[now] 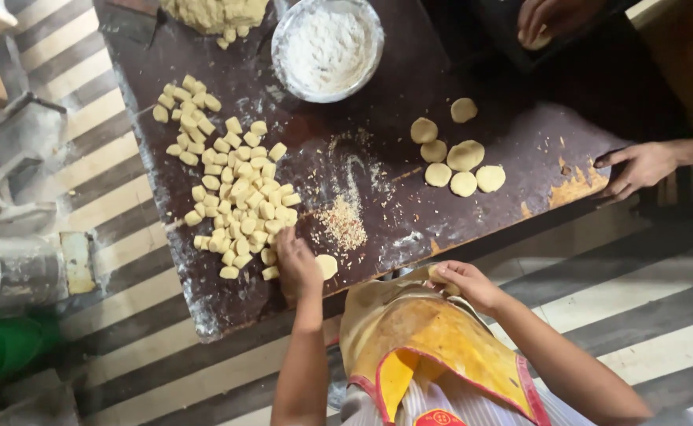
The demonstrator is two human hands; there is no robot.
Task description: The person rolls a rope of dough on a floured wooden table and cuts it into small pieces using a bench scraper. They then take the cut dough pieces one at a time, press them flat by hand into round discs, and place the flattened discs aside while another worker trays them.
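Nearest the camera, the person's right hand [463, 282] rests at the table edge above a yellow apron [433, 339], fingers curled together over a small piece of dough; whether it is actually pinched cannot be told. The left hand [297, 263] lies on the dark wooden table [378, 142], fingers pressed together and bent down, touching the near edge of the heap of cut dough pieces [232, 197], with one flattened disc [327, 266] just beside it. By this evidence, most of the work remains: the heap is large, while only seven pressed rounds [457, 162] lie further right. A co-worker's hand [638, 167] rests, fingers spread, at the right edge. Farther off stand a bowl of flour [327, 47], an uncut dough mass [214, 14], and another person's hands [547, 20].
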